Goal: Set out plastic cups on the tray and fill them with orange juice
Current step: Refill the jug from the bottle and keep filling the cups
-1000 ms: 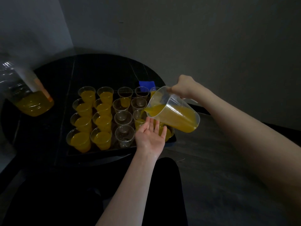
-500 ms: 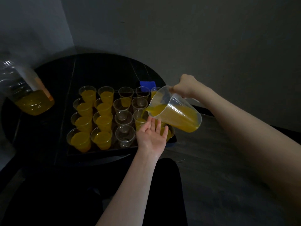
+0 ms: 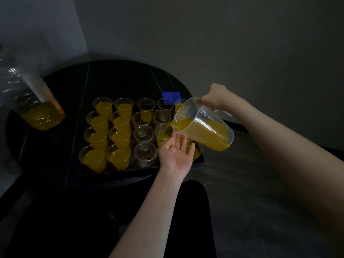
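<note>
We see the right hand (image 3: 216, 97) curled round the handle of a clear plastic jug (image 3: 202, 125), which is tipped down to the left so that orange juice (image 3: 206, 135) runs from its spout into a cup (image 3: 162, 135) in the fourth column of the tray, third row back to front. The left hand (image 3: 176, 157) is held palm up with its fingers straight and slightly spread just under the jug's lower edge, gripping nothing; whether its fingertips (image 3: 177, 138) touch the jug we cannot tell. The black tray (image 3: 119, 171) sits on a round dark table (image 3: 111, 75) and carries clear plastic cups in rows. The two left columns, such as the near corner cup (image 3: 93, 158), are full of juice. In the third column the far cup (image 3: 146, 111) holds some juice, while those nearer to us, like the nearest one (image 3: 145, 154), look empty. The cups at the right edge are partly hidden behind the jug and the left hand, though we see juice in the far one (image 3: 179, 106). A large clear bottle (image 3: 35, 108) with juice in its lower part stands at the table's left side, well apart from the tray. A small blue object (image 3: 170, 94) lies just behind the tray's far edge.
</note>
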